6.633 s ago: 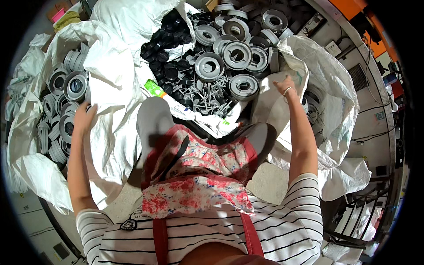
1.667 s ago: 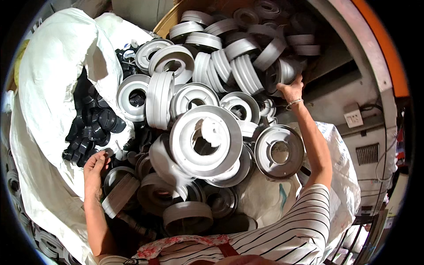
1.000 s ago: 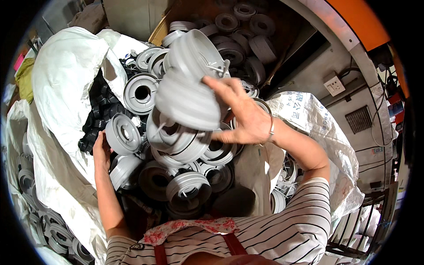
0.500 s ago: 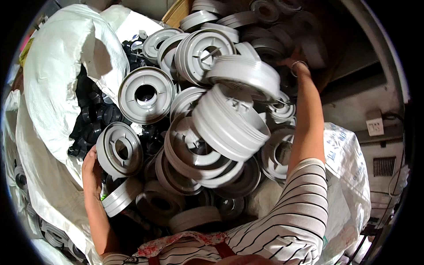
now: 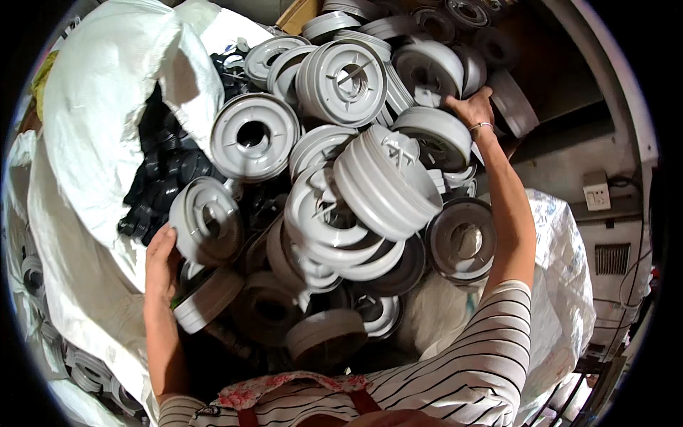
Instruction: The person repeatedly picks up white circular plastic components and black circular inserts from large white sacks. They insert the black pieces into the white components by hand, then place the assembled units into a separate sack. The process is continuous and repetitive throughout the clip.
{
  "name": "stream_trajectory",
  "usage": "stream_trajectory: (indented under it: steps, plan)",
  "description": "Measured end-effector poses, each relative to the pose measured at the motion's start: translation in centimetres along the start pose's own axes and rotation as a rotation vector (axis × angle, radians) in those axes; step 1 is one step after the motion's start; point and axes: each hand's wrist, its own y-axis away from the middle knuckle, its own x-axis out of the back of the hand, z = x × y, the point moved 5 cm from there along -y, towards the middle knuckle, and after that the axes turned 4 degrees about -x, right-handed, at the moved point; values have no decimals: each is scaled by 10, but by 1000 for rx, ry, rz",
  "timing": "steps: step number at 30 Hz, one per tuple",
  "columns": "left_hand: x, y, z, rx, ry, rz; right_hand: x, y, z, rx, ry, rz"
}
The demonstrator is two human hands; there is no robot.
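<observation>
A large heap of grey grooved plastic rings (image 5: 384, 188), seen from above, fills the middle and runs back to 1 o'clock, where darker rings lie in shadow behind the brown edge of a box (image 5: 292, 16). A bulging white sack (image 5: 107, 121) stands at 10 o'clock, its torn mouth showing a packed mass of glossy black caps (image 5: 171, 174). White sheeting (image 5: 85, 263) drapes down towards 8 o'clock, with more grey rings (image 5: 92, 373) beyond it. At 4 o'clock is a crinkled, partly see-through white sack (image 5: 562, 306); faint bluish print near its upper edge is too pale to read here. The person's right hand (image 5: 475, 112) is at 1 o'clock, thumb spread from the fingers and touching the rim of a tilted ring (image 5: 441, 57); whether it grips that ring cannot be told, as the fingertips are hidden. The left hand (image 5: 162, 260) is at 9 o'clock, fingers close together against the near-left edge of another ring (image 5: 188, 217), which leans on its side; whether it pinches the edge is unclear. Smaller still are a slatted vent (image 5: 612, 260) and white socket (image 5: 596, 193) at 3 o'clock, and a thin bracelet (image 5: 481, 126) on the right wrist.
</observation>
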Motion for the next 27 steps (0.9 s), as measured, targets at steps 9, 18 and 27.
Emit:
stream_trajectory:
  steps: [9, 18, 27]
  plan:
    - [17, 24, 11, -100, -77, 38, 11, 97, -45, 740, -261, 82]
    - [74, 162, 94, -538, -428, 97, 175, 274, -101, 867, -442, -137]
    - [295, 257, 200, -663, -925, 431, 109, 347, 173, 42, 3, -248]
